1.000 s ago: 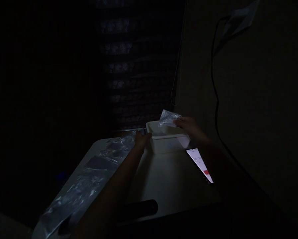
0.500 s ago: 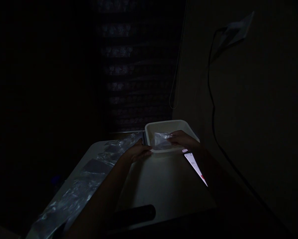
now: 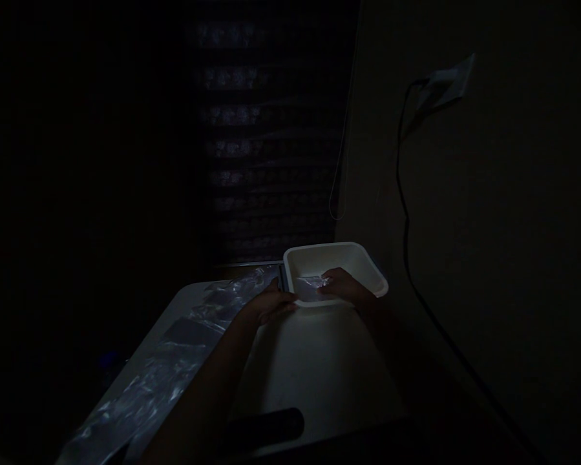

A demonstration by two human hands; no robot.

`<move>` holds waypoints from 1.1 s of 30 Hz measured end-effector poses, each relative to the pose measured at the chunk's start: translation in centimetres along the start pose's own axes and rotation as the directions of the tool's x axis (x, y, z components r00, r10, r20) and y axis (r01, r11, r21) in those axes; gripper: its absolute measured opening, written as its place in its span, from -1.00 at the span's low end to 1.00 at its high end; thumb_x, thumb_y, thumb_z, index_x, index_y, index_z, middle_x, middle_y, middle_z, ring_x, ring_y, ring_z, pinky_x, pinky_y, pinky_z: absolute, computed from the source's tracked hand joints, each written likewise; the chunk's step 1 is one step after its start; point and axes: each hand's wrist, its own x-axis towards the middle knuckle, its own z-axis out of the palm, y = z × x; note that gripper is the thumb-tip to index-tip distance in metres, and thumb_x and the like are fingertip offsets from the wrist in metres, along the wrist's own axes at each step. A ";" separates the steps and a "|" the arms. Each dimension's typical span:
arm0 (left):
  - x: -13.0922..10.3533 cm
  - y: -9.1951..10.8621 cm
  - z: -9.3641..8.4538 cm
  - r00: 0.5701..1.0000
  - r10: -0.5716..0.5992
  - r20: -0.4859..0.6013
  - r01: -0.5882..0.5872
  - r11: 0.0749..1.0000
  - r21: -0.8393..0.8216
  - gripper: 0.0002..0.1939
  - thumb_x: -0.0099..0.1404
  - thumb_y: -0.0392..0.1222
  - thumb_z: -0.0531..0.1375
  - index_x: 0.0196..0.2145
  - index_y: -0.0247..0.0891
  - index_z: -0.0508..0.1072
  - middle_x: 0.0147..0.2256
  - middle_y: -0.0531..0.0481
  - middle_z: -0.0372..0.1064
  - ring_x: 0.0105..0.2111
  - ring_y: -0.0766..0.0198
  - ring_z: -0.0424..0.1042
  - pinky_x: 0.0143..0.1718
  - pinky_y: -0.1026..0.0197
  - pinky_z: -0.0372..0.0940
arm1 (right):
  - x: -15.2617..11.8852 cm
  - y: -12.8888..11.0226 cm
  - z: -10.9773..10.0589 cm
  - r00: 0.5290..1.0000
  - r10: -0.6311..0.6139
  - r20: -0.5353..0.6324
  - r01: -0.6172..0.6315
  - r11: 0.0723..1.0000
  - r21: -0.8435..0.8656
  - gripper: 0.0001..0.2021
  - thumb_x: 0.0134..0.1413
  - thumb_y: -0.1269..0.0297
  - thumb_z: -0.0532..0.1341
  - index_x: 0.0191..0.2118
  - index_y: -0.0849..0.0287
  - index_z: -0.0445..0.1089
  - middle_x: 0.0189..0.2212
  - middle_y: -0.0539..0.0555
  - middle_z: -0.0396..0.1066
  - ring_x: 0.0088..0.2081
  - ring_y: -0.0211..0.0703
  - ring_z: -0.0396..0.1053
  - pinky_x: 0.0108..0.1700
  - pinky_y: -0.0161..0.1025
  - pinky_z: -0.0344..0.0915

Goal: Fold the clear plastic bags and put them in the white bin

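A white plastic basin (image 3: 336, 247) sits at the far end of the pale table. My left hand (image 3: 274, 302) is at its near left corner, thumb and fingers around the rim. Inside the basin, my right hand (image 3: 338, 284) pinches a clear plastic bag (image 3: 307, 290), which is low against the near wall. The room is very dark, so the bag's lower part and any contents are hard to make out.
Clear plastic bags (image 3: 188, 332) spread along the table's left side. A dark rounded object (image 3: 271, 427) lies at the near edge. A black cable (image 3: 405, 226) hangs from the wall outlet (image 3: 448, 84) on the right. Blinds (image 3: 271, 161) stand behind.
My right hand has lowered with the plastic bag deeper into the basin. The lit phone seen earlier is now hidden near my right arm. The view has tilted up slightly.
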 end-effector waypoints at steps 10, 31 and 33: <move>0.0 0.0 0.0 1.000 0.012 -0.024 -0.011 1.000 0.010 -0.45 -0.14 -0.52 0.18 -0.18 -0.26 0.11 -0.37 -0.01 0.27 -0.52 0.38 0.35 -0.54 0.36 0.30 | -0.9 -3.9 -0.1 0.968 -0.207 0.141 0.185 0.970 0.156 -0.80 -0.25 0.45 0.01 -0.51 0.27 0.38 -0.59 0.00 0.34 -0.51 -0.33 0.26 -0.45 -0.40 0.16; 0.4 -0.3 -0.1 1.000 0.004 -0.012 -0.004 0.999 0.039 -0.43 -0.16 -0.46 0.20 -0.17 -0.26 0.10 -0.44 0.03 0.26 -0.54 0.38 0.34 -0.56 0.36 0.28 | -1.8 -4.9 2.0 0.913 -0.123 0.389 0.217 0.954 -0.206 -0.81 -0.17 0.43 0.03 -0.59 0.28 0.37 -0.51 0.12 0.41 -0.43 -0.22 0.32 -0.44 -0.40 0.15; 0.3 -0.3 -0.2 1.000 0.010 -0.016 -0.009 0.999 0.052 -0.44 -0.16 -0.46 0.20 -0.18 -0.26 0.11 -0.44 0.04 0.25 -0.57 0.40 0.32 -0.57 0.36 0.27 | -1.9 -4.9 2.0 0.911 -0.123 0.394 0.214 0.956 -0.198 -0.80 -0.15 0.42 0.02 -0.56 0.26 0.38 -0.48 0.11 0.42 -0.42 -0.23 0.32 -0.43 -0.41 0.16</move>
